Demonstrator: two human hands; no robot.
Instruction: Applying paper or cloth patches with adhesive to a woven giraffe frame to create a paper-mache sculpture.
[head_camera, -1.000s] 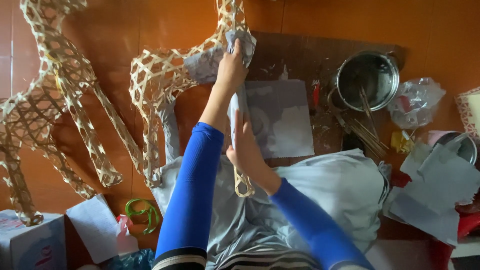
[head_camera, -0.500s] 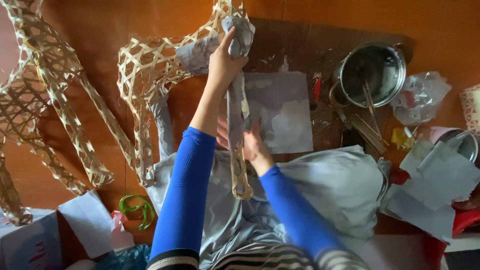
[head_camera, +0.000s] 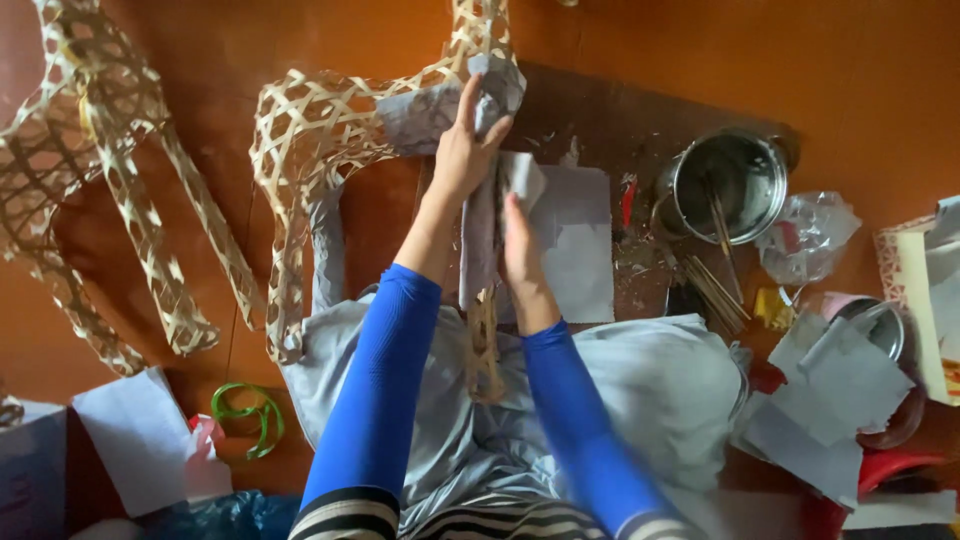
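Observation:
A woven bamboo animal frame (head_camera: 310, 150) lies across my lap on the orange floor. Grey paper (head_camera: 425, 110) covers part of its chest and one front leg (head_camera: 482, 300). My left hand (head_camera: 462, 150) presses flat on the grey paper high on that leg, fingers spread. My right hand (head_camera: 520, 250) sits lower on the same leg, smoothing a loose flap of grey paper (head_camera: 520, 180) against it. The bare bamboo foot of the leg pokes out below my hands.
A second bamboo frame (head_camera: 90, 180) lies at the left. A steel pot (head_camera: 728, 185) with sticks, a plastic bag (head_camera: 815, 235), grey paper sheets (head_camera: 835, 400) and a small bowl (head_camera: 880, 325) crowd the right. A green tape ring (head_camera: 248, 415) and white paper (head_camera: 140, 440) lie lower left.
My right hand slid up the leg toward my left hand. The left hand stayed pressed on the paper near the frame's chest. The view shifted slightly.

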